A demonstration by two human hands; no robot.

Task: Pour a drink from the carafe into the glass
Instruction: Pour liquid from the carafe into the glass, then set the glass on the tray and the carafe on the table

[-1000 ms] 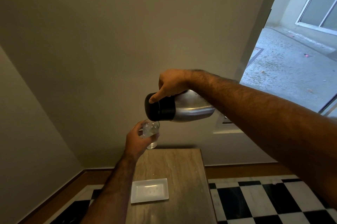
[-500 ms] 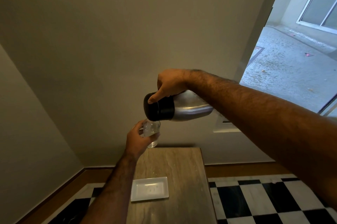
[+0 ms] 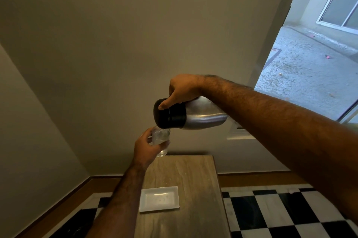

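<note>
My right hand (image 3: 182,89) grips a steel carafe (image 3: 203,116) with a black top, tipped almost flat with its mouth pointing left and down. The thumb presses on the black lid. Just under the spout, my left hand (image 3: 145,147) holds a small clear glass (image 3: 161,139) upright in the air above the far end of the table. Clear liquid sits in the glass, and the carafe's rim nearly touches the rim of the glass.
Below stands a narrow stone-topped table (image 3: 193,189) against the wall. A white rectangular dish (image 3: 159,198) lies on it near the left edge. A black-and-white checkered floor (image 3: 280,210) spreads to the right, and an open doorway (image 3: 310,67) is at upper right.
Both hands, with carafe and glass, have drifted a little left and down together. The carafe stays tipped over the glass.
</note>
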